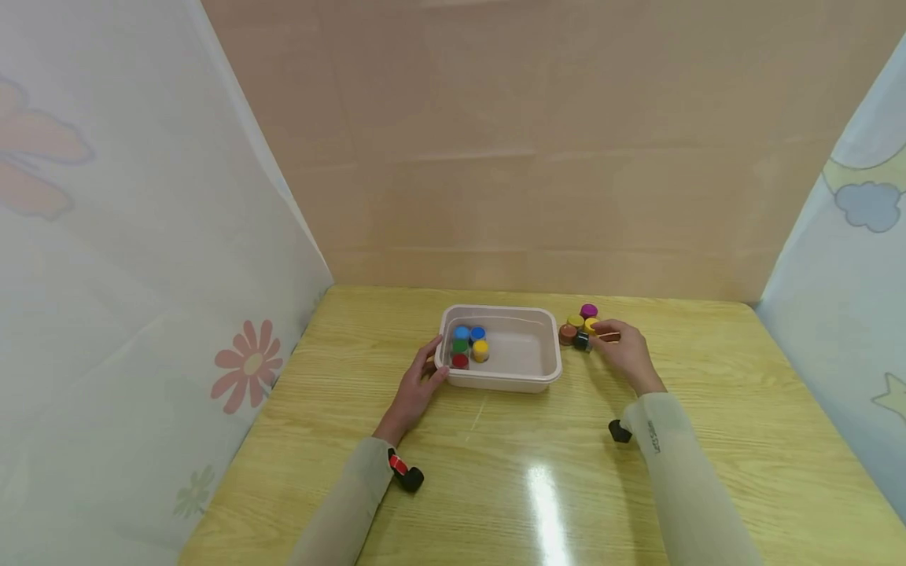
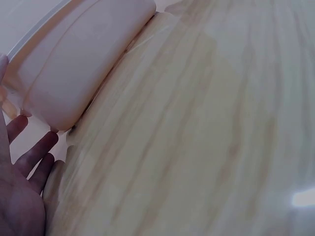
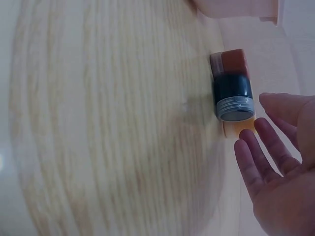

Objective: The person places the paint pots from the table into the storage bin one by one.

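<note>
A shallow white plastic box (image 1: 502,382) stands on the table with several small colored paint jars at its left end, among them a green jar (image 1: 460,346) and a yellow jar (image 1: 480,350). My left hand (image 1: 414,393) touches the box's left end, fingers spread along its wall and thumb at the front corner. Right of the box, my right hand (image 1: 626,354) is beside a tilted black paint jar (image 3: 234,96). Its fingers are extended and spread, with a gap between thumb and jar in the right wrist view. The black jar's clear base faces the hand.
Close around the black jar are a brown jar (image 1: 568,334), a purple jar (image 1: 589,310), a yellow jar (image 1: 576,321) and an orange-yellow jar (image 1: 591,324). The wooden table (image 1: 481,464) is bounded by a brown backdrop (image 1: 538,196) and patterned cloths at both sides.
</note>
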The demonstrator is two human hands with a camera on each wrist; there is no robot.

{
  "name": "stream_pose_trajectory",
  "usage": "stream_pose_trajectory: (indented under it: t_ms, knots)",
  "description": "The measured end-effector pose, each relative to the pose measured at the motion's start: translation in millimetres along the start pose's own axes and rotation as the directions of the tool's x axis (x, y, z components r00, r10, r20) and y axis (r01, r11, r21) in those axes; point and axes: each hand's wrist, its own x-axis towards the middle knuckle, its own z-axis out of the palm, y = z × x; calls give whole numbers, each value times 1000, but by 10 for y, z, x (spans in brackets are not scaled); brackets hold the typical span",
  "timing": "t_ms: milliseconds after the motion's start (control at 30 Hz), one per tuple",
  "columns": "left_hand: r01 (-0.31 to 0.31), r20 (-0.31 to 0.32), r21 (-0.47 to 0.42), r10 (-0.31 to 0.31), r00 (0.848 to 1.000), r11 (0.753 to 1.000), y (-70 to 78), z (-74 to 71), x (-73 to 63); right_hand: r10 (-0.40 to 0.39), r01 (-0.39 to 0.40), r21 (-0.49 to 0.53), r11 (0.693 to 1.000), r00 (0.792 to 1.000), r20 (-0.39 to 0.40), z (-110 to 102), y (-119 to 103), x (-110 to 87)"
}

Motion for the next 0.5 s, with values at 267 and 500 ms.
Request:
stream_pose_trajectory:
  t_ms: [267,500]
  knots:
    - [24,7,-26,-23,1000,999,34,6,0,44,-44,0,999,998,37,22,81,-5]
    - [26,5,-18,-26,1000,1000,20,4,-1,30,-30,2,1000,999,36,43,102,-1]
